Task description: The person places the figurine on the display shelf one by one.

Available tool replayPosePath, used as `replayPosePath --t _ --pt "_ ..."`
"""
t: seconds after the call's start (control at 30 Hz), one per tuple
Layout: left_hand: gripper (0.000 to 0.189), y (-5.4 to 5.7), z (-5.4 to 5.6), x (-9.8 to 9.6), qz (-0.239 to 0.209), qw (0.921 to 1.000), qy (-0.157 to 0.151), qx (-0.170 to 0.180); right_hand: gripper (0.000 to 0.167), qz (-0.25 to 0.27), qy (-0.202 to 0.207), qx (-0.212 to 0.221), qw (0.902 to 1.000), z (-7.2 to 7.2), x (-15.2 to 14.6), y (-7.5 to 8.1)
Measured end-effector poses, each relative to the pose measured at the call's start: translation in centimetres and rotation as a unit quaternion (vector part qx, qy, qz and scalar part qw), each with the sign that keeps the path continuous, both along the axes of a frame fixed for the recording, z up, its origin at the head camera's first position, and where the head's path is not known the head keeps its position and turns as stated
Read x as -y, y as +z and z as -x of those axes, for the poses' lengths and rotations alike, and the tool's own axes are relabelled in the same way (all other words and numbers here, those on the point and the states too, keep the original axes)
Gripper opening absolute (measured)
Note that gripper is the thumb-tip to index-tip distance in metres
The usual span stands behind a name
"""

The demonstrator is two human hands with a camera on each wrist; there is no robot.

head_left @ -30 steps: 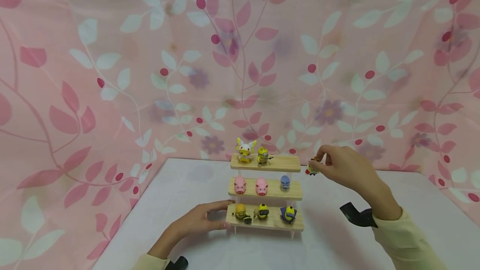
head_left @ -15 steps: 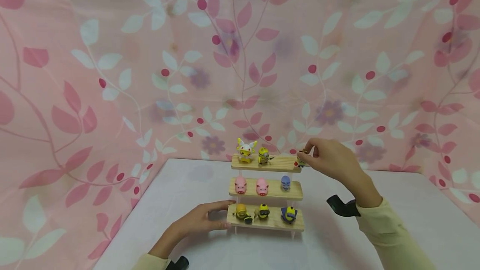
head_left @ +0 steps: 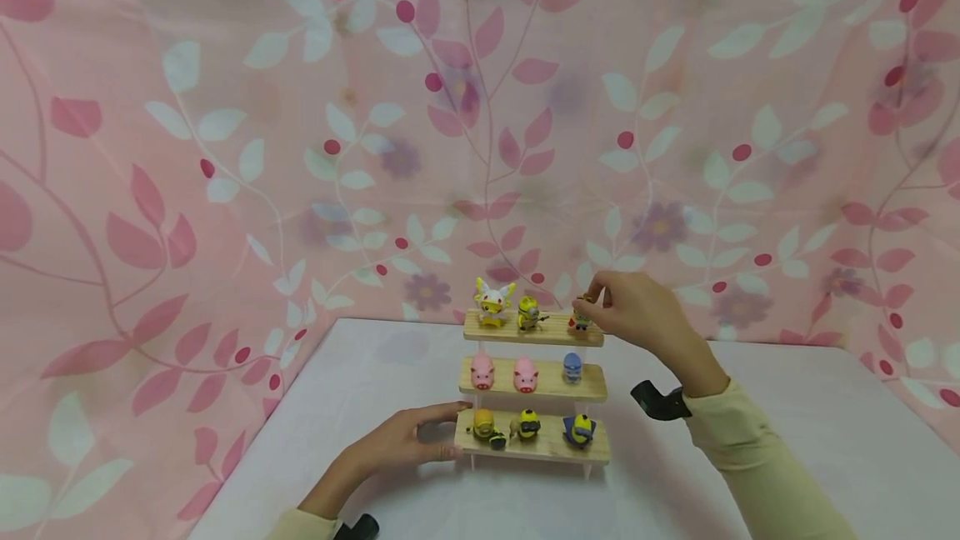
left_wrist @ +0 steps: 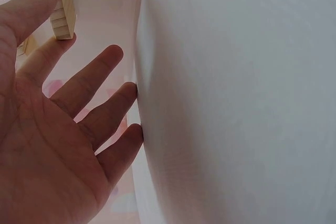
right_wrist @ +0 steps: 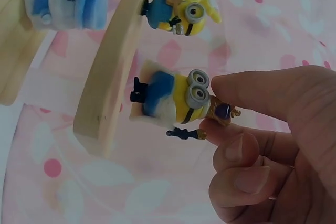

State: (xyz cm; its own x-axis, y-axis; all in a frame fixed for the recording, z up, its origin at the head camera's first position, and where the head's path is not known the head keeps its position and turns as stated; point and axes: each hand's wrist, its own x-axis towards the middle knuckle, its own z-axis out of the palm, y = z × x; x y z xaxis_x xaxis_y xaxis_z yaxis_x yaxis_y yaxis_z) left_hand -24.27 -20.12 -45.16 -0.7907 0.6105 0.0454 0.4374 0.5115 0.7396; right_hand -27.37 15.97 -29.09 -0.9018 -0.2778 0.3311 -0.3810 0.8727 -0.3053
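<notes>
At the right end of the top tier of a wooden three-tier display stand (head_left: 525, 455), my right hand (head_left: 637, 312) pinches a minion figurine (head_left: 580, 321) by its crown. The right wrist view shows the minion figurine (right_wrist: 178, 95) with blue clothing, a white cape and a dark staff. Its feet are very close to the board; whether they touch it I cannot tell. My left hand (head_left: 401, 437) holds the left end of the bottom tier between thumb and index finger. In the left wrist view the other fingers of the left hand (left_wrist: 58, 129) are spread.
Also on the top tier are a white-and-yellow figurine (head_left: 492, 304) and a yellow minion (head_left: 528, 312). Two pink pigs (head_left: 482, 372) and a blue figurine (head_left: 572, 367) stand on the middle tier. The bottom tier bears several minions (head_left: 579, 431). A floral cloth (head_left: 300, 190) hangs behind the white table (head_left: 712, 457).
My right hand has moved left with the minion figurine, from beside the stand to over the right end of the top tier. My left hand has stayed put.
</notes>
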Motion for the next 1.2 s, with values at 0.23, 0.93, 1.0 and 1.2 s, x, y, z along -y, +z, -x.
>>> replayPosePath --t 0.23,0.93,1.0,1.2 --pt "0.063 -0.1 0.0 0.0 -0.002 1.0 0.005 0.007 0.026 -0.002 0.002 0.004 1.0 0.6 1.0 -0.2" --pt "0.063 -0.4 0.2 0.1 -0.001 1.0 0.004 0.006 0.028 -0.017 -0.017 0.013 0.9996 0.7 1.5 -0.7" --pt "0.063 -0.5 0.2 0.2 -0.002 1.0 0.002 0.003 0.028 -0.017 -0.017 0.012 0.9996 0.7 1.5 -0.7" --pt "0.062 -0.5 0.2 0.1 -0.006 1.0 -0.005 -0.001 0.031 -0.02 -0.021 0.013 0.9995 0.6 1.5 -0.8"
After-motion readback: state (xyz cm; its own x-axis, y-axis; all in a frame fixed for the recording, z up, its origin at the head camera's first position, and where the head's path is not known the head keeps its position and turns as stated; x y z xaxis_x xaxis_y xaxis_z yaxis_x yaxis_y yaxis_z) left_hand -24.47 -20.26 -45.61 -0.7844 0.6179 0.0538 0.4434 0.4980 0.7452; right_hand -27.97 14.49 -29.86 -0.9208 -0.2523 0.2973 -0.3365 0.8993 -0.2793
